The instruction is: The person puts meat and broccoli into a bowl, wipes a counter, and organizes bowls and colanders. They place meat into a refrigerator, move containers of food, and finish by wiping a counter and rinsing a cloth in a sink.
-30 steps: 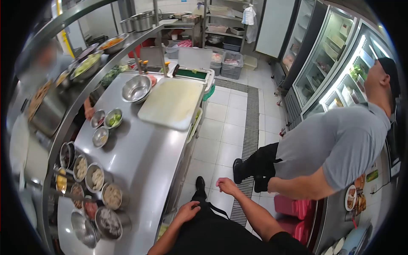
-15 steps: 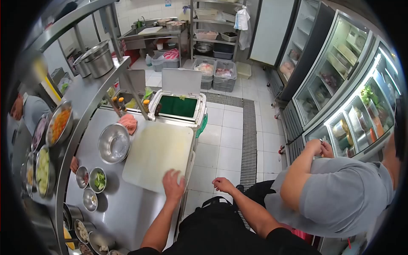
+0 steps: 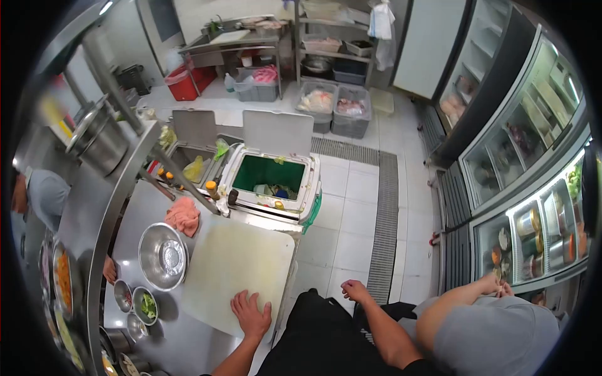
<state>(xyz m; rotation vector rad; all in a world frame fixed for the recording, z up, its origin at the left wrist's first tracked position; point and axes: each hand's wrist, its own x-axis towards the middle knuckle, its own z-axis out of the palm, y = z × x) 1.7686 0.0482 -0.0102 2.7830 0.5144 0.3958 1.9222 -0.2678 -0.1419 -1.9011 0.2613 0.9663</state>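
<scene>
My left hand (image 3: 252,315) rests over the lower right part of a pale cutting board (image 3: 241,263), fingers apart and nothing in it. To its left on the steel counter stand a large empty metal bowl (image 3: 164,257) and a folded pink cloth (image 3: 182,217). Small bowls with chopped green (image 3: 148,306) and reddish (image 3: 123,296) food sit further left. My right hand (image 3: 355,291) hangs in the air over the floor, right of the board, with its fingers curled; whether anything is inside is hidden.
Beyond the board is an open bin (image 3: 271,182) with a green inside. A co-worker in grey (image 3: 492,329) is close on my right, by the lit glass fridge (image 3: 539,232). Another person (image 3: 47,197) is at the far left. A metal shelf post (image 3: 116,207) rises on the left.
The view has shifted, and the board and bin sit further right and lower in it. My left hand has come down onto the board with its fingers spread.
</scene>
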